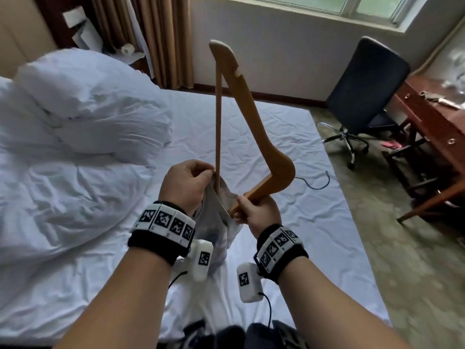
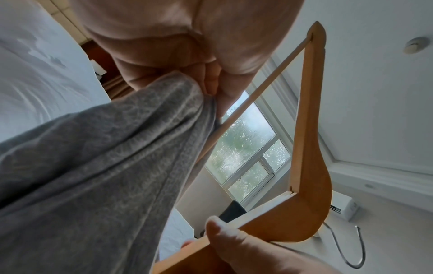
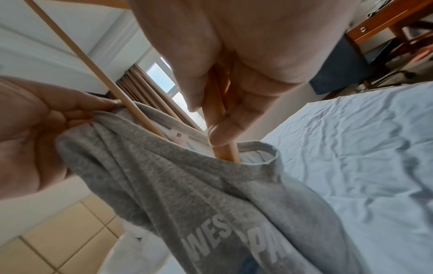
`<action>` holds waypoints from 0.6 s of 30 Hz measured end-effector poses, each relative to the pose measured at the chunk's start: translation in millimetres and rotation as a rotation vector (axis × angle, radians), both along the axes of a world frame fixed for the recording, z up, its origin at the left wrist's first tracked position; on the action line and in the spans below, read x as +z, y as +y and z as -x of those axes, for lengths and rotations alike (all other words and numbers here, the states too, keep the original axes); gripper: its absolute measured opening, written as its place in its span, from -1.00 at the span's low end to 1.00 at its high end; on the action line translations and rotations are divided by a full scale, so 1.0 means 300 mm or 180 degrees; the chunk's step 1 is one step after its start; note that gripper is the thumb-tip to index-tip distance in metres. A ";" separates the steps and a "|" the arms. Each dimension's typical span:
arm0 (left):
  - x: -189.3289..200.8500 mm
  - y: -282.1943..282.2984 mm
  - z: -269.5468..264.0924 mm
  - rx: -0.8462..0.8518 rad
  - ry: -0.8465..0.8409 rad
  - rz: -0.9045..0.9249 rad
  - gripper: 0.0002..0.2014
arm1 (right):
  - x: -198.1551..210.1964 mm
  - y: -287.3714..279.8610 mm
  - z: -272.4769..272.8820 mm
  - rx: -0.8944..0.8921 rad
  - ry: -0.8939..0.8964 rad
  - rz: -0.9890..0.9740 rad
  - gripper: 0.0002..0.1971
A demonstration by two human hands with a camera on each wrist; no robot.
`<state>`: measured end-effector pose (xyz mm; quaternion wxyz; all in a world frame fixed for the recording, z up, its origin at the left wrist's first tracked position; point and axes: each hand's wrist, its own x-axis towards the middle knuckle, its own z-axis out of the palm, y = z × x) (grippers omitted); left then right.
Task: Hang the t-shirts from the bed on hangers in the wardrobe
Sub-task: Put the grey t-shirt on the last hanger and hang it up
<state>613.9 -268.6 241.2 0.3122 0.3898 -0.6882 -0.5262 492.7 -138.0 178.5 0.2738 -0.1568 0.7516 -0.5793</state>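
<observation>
A wooden hanger point(image 1: 254, 117) stands on end above the bed, its metal hook point(image 1: 319, 181) pointing right. My right hand point(image 1: 254, 212) grips the hanger's lower arm point(image 3: 220, 129), whose tip sits inside the collar of a grey t-shirt point(image 1: 221, 217) with white lettering point(image 3: 234, 239). My left hand point(image 1: 186, 185) pinches the collar's edge point(image 3: 100, 118) beside the thin crossbar point(image 2: 257, 89). The shirt point(image 2: 93, 176) hangs down between my wrists onto the bed.
A bed with a white sheet point(image 1: 276, 137) lies below, with a bunched white duvet point(image 1: 75, 122) at left. A black office chair point(image 1: 364, 96) and a wooden desk point(image 1: 432, 114) stand at right. Curtains point(image 1: 156, 34) and a window point(image 1: 327, 6) are behind.
</observation>
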 end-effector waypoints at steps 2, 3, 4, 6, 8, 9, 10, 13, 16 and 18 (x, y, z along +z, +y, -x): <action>-0.020 0.004 0.020 -0.0054 0.0009 -0.0127 -0.80 | -0.007 0.020 0.021 -0.0053 0.0057 -0.0207 -0.85; -0.025 0.006 0.032 -0.0068 0.0025 -0.0170 -0.79 | -0.011 0.026 0.035 -0.0084 0.0103 -0.0316 -0.87; -0.028 0.006 0.045 -0.0070 0.0043 -0.0213 -0.78 | -0.018 0.030 0.052 -0.0124 0.0134 -0.0413 -0.89; -0.029 0.002 0.075 -0.0056 0.0090 -0.0288 -0.77 | -0.043 0.030 0.091 -0.0196 0.0144 -0.0514 -0.85; -0.024 -0.001 0.103 -0.0044 0.0133 -0.0324 -0.74 | -0.068 0.027 0.131 -0.0191 0.0136 -0.0566 -0.81; -0.019 -0.002 0.116 -0.0046 0.0131 -0.0331 -0.72 | -0.076 0.024 0.153 -0.0169 0.0131 -0.0579 -0.80; -0.011 -0.002 0.130 -0.0060 0.0106 -0.0320 -0.71 | -0.085 0.019 0.176 -0.0153 0.0112 -0.0590 -0.81; 0.026 0.001 0.172 -0.0180 -0.0068 -0.0185 -0.68 | -0.103 -0.004 0.237 -0.0138 0.0029 -0.0554 -0.88; 0.074 0.006 0.221 -0.0253 -0.0266 -0.0027 -0.66 | -0.129 -0.037 0.290 0.0031 -0.0078 -0.0538 -0.80; 0.102 0.017 0.243 -0.0240 -0.0441 0.0056 -0.69 | -0.145 -0.058 0.321 0.0191 -0.0110 -0.0520 -0.69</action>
